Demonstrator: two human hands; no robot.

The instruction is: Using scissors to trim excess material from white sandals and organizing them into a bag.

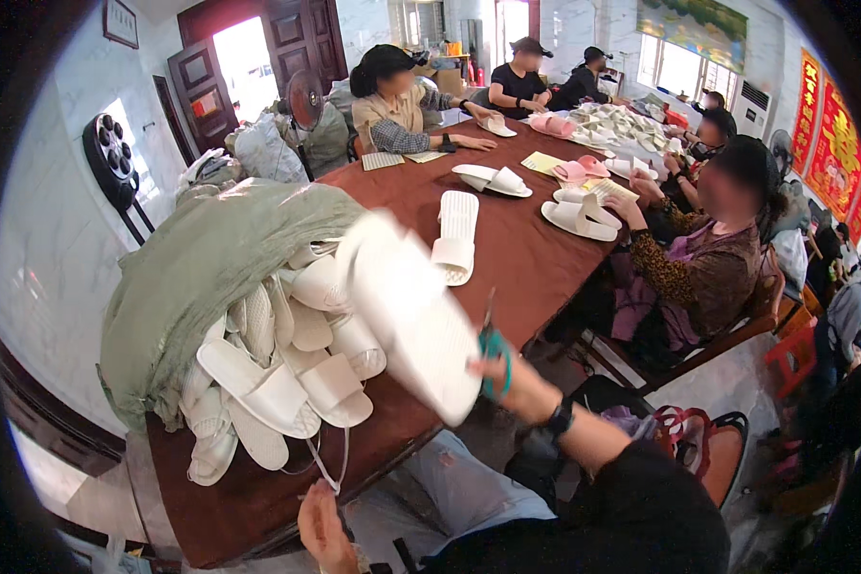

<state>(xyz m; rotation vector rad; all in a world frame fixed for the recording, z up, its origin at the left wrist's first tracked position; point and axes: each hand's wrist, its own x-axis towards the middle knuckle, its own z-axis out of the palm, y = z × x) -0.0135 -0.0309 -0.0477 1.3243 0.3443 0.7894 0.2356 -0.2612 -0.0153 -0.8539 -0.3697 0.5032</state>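
Right of centre, low in the frame, right hand (521,387): fingers curled round the teal handles of scissors (493,359), blades pointing up; fingertip at the near edge of the raised slipper. Blur; cannot tell how firmly the sole is pinched.
Raised slipper (411,320): white, mid-frame, tilted, off the table, lower end toward the right hand; smeared by motion.
Left hand (323,531): lower edge, left of centre; fingertips up at the low end of a pale strip (332,469). Cannot tell whether they close on it.
Strip: thin, bent to a V, just below the pile.
Pile (258,387): white slippers, left of centre, spilling over one another from the mouth of the sack.
Sack (225,253): grey-green, left of frame, draped over the pile's back.
Table (521,258): red-brown cover, from lower left to upper right.
Loose slippers: one white slipper (456,234) upright in the frame, above and right of the raised one; another (493,180) just above it, lying slantwise.
Co-worker (717,258): right of frame, seated, patterned sleeve, hands at a white pair (584,218).
Far heap (627,129): more white slippers, upper right; pink pair (581,170) nearer.
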